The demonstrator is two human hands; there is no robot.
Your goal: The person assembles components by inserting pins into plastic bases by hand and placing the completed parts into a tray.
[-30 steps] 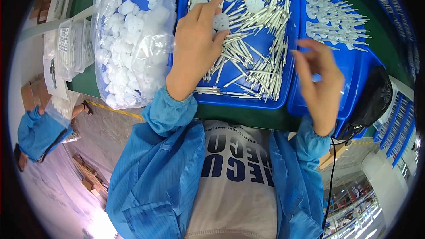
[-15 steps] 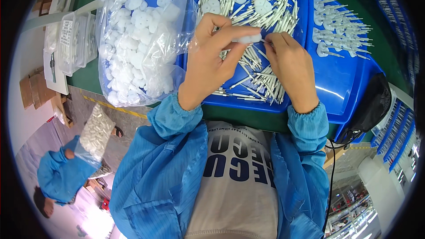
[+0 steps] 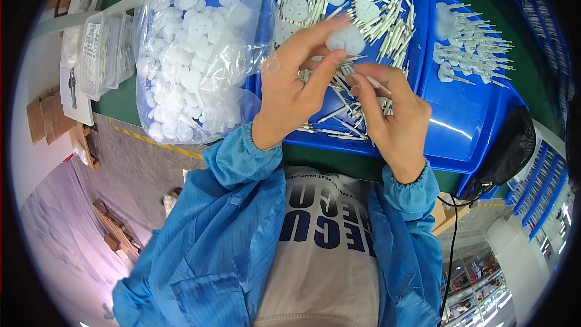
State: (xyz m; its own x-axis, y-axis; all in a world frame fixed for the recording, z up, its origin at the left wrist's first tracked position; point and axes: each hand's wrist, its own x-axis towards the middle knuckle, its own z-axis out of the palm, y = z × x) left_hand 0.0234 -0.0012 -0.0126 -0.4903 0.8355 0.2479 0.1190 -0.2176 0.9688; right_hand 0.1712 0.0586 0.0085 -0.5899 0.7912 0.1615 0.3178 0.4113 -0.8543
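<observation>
Evidently light and stiff, the white plastic disc [image 3: 346, 37] sat pinched at its rim by the left hand [image 3: 296, 88] while the right hand [image 3: 393, 115] gripped a thin white pin [image 3: 376, 85] along its shaft.

The left hand [image 3: 296, 94] covered part of the loose white pins [image 3: 348, 118] in the middle blue tray [image 3: 417, 60]; the right hand [image 3: 393, 115] hid more of them, and how its fingertips [image 3: 363, 72] gripped the thin pin [image 3: 378, 85] was too small to tell; the white disc [image 3: 346, 39] at the left fingertips was blurred at its edge; the clear bag of white discs [image 3: 193, 54] hid the tray beneath it; the top edge cut off both trays; the black pouch [image 3: 505, 145] lay half behind the right tray [image 3: 466, 127].
</observation>
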